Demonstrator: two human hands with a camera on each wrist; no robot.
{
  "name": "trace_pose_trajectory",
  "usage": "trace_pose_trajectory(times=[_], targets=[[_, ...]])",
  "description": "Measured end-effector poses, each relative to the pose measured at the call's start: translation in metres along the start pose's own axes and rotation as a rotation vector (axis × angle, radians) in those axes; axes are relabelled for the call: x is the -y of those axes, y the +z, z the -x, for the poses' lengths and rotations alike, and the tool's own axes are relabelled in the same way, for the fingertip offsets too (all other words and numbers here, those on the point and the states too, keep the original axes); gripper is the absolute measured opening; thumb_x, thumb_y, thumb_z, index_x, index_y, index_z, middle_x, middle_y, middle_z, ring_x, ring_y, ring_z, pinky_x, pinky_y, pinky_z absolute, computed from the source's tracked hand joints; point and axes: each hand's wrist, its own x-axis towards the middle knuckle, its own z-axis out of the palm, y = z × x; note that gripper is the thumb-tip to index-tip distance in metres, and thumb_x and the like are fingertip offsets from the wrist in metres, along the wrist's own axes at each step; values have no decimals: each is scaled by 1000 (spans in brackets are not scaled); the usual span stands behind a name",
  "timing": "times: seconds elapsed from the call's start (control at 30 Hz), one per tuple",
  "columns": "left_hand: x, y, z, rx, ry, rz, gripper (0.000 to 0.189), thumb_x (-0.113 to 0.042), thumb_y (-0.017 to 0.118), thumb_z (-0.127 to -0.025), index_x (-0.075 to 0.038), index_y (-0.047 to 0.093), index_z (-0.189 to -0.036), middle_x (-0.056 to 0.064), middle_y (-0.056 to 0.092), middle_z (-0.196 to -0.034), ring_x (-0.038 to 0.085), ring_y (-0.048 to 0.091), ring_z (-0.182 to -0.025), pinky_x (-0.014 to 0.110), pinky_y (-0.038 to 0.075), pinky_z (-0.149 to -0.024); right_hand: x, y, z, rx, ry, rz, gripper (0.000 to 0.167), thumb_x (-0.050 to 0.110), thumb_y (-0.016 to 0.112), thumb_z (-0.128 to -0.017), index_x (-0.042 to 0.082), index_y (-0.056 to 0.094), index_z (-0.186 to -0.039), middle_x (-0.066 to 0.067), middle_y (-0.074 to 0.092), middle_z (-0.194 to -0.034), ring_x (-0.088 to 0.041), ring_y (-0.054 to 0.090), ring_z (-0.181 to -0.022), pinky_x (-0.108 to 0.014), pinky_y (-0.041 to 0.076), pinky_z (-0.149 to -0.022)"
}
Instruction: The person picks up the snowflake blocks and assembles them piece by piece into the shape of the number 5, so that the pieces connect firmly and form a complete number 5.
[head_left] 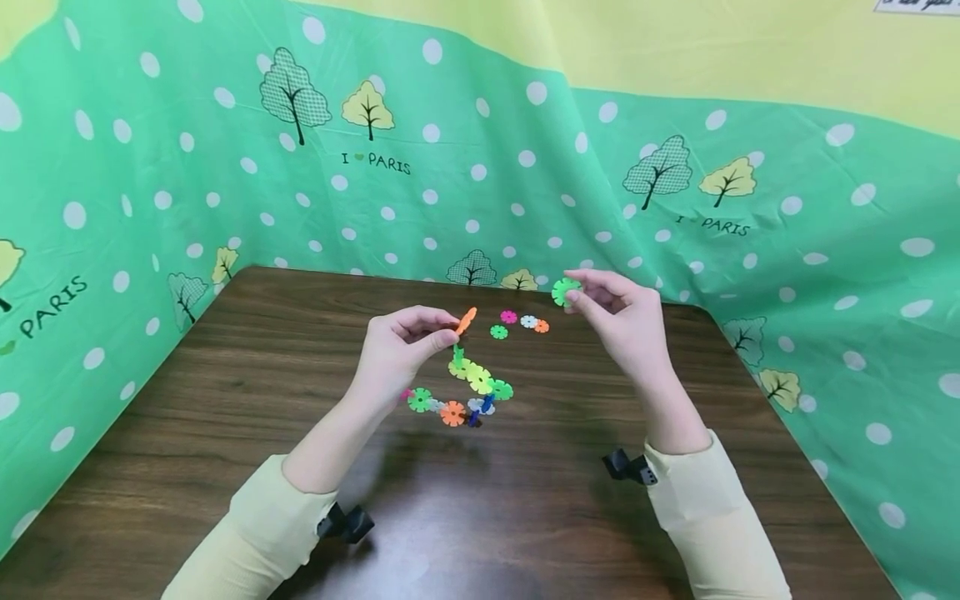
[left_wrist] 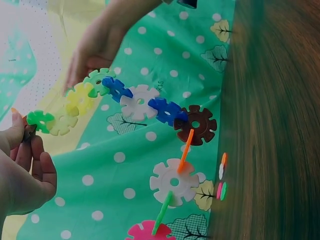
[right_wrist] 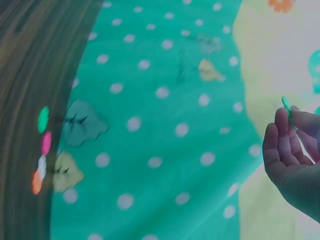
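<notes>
My left hand (head_left: 399,348) pinches the end of a chain of interlocked plastic snowflake discs, at an orange disc (head_left: 467,319). The chain hangs below it in a curve. In the left wrist view a brown disc (left_wrist: 204,125), a white disc (left_wrist: 141,107) and a pink disc (left_wrist: 145,231) show among its links. Off to the right and higher, my right hand (head_left: 628,325) pinches a single green disc (head_left: 564,292) between thumb and fingers. That green disc (right_wrist: 286,106) appears nearly edge-on in the right wrist view. The two hands are apart.
Loose discs lie toward the back of the brown wooden table (head_left: 247,400): a pink one (head_left: 508,317), a green one (head_left: 498,332), a white one (head_left: 528,322) and an orange one (head_left: 542,326). A green and yellow patterned cloth (head_left: 480,133) hangs behind the table.
</notes>
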Motion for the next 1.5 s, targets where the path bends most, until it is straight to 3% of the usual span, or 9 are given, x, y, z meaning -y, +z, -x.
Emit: trace_pose_trajectory(times=[0.23, 0.5, 0.6, 0.87, 1.27, 1.5], targets=[[2, 4, 0, 13, 6, -51, 21, -15, 76, -80, -3, 71, -96, -2, 72, -86, 16, 66, -81, 31, 56, -78, 7, 19, 9, -9, -119, -55, 25, -1, 71, -81, 3, 71, -106, -3, 64, -80, -11, 57, -67, -17, 44, -53], [2, 8, 0, 37, 35, -38, 19, -12, 75, -80, -2, 71, -96, 0, 71, -86, 16, 66, -79, 32, 56, -78, 20, 41, 10, 52, -268, -140, 25, -7, 72, -78, -1, 71, -102, -5, 66, -80, -16, 59, -67, -21, 50, -56], [2, 9, 1, 49, 43, -38, 18, -11, 75, -80, -2, 71, -96, 0, 71, -86, 17, 66, -79, 31, 56, -77, 22, 46, 10, 70, -277, -145, 26, -7, 72, -77, -1, 71, -102, -4, 67, -81, -17, 59, -68, -22, 51, -57], [3, 11, 1, 64, 53, -23, 19, -9, 75, -79, 0, 71, -95, 2, 72, -85, 25, 66, -78, 31, 56, -76, 22, 51, 12, 71, -301, -63, 26, -3, 74, -77, 5, 73, -102, 2, 65, -77, -11, 51, -67, -20, 34, -44], [7, 12, 1, 50, 58, -31, 19, -12, 75, -79, -1, 71, -94, 1, 72, -84, 19, 65, -78, 31, 56, -77, 23, 58, 14, 77, -259, -117, 21, 0, 71, -81, 4, 73, -102, 1, 62, -71, -12, 57, -64, -20, 39, -45], [10, 13, 2, 28, 76, -23, 21, -11, 74, -80, 1, 72, -97, 2, 73, -87, 18, 67, -81, 30, 56, -77, 24, 60, 14, 78, -244, -80, 21, 0, 72, -81, 4, 73, -102, 1, 60, -69, -10, 52, -61, -20, 41, -47]])
